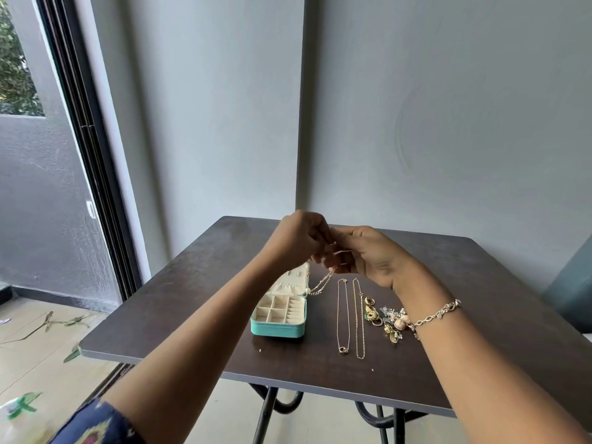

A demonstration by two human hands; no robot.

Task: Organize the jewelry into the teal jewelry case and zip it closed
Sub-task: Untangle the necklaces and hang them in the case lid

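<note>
The teal jewelry case (278, 328) lies open on the dark table (480, 315), its cream compartments showing and its lid tilted back. My left hand (299, 240) and my right hand (368, 254) meet in the air above the case's far edge. Both pinch a gold chain (322, 285) that hangs down beside the lid. Two thin necklaces (350, 318) lie stretched out side by side right of the case. A heap of earrings and rings (389, 318) sits further right, partly hidden by my right wrist, which wears a silver bracelet (437, 314).
The table stands in a corner between grey walls. A sliding glass door (93, 174) is at the left, with a tiled floor below. A teal seat (570, 283) edges in at the far right. Two tiny specks lie on the table near its front edge.
</note>
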